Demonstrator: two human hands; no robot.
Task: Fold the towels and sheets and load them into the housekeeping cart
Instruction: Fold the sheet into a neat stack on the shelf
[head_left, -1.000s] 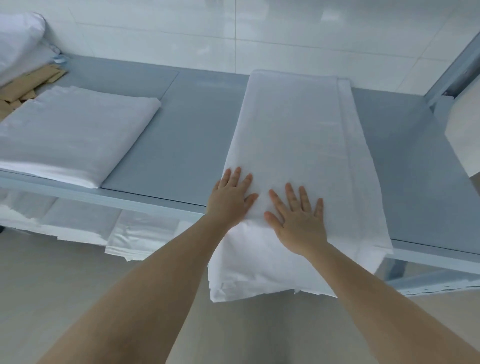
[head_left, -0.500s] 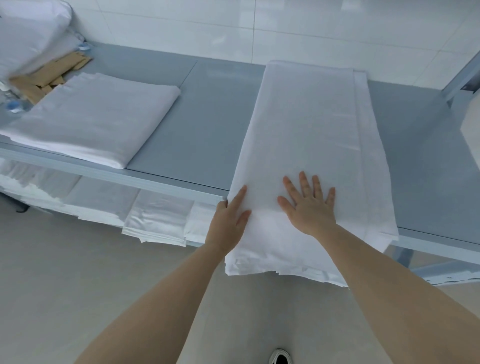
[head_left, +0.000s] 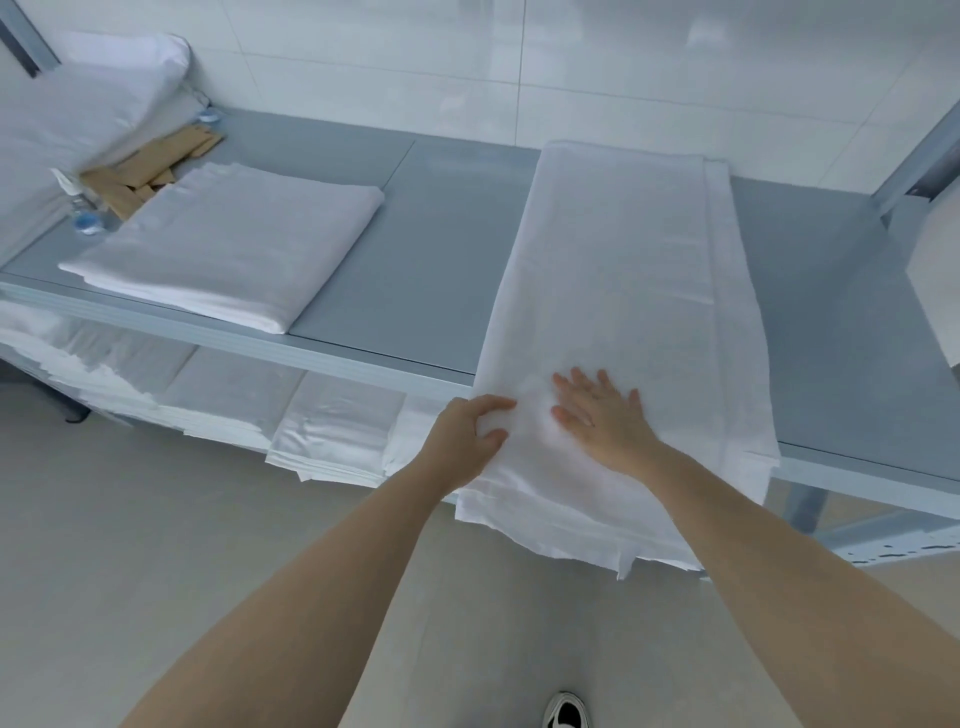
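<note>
A long folded white sheet (head_left: 623, 291) lies across the grey counter (head_left: 415, 260), its near end hanging over the edge. The left hand (head_left: 462, 441) pinches its left border with curled fingers; the right hand (head_left: 602, 415) presses it, fingers flat.

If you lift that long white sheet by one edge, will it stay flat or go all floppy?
Probably floppy: the long white sheet already droops over the shelf edge. It looks light, bunching where the left hand pinches it. It may slide; the right hand presses it flat.

Plain white sheet (head_left: 623, 270), grey table (head_left: 415, 234)
</note>
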